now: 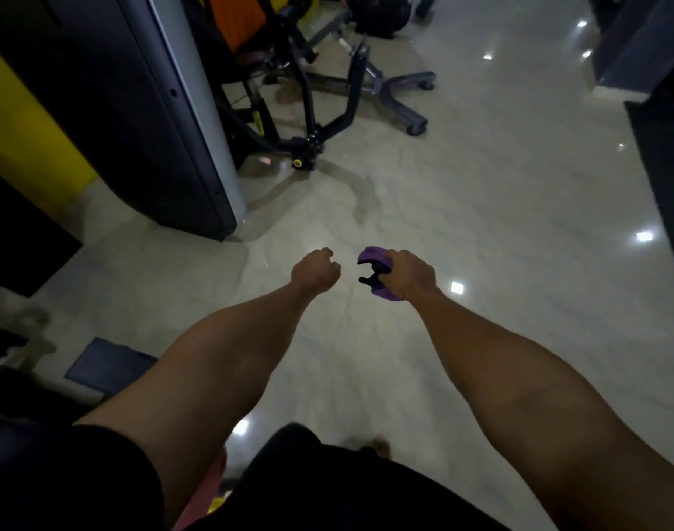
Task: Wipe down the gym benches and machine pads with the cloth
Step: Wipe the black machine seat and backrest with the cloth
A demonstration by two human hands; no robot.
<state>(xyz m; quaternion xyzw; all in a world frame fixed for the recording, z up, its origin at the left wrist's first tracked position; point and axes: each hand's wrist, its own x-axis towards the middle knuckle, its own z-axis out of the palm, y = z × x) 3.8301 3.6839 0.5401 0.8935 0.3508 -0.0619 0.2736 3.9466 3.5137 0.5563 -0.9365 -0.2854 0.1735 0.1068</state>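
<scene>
Both my arms reach forward over a glossy pale floor. My right hand (410,274) grips a bunched purple cloth (372,256) together with a small black object whose tips stick out toward the left; I cannot tell what that object is. My left hand (315,270) is curled into a loose fist a short way left of the cloth and holds nothing that I can see. An orange machine pad (236,17) shows at the top, far ahead of both hands.
A tall dark machine housing (136,109) with a grey edge stands at the left, a yellow column (17,120) behind it. A black machine frame (312,109) and grey floor legs (400,93) lie ahead. Dark equipment lines the right edge (665,147). A dark mat (105,366) lies lower left.
</scene>
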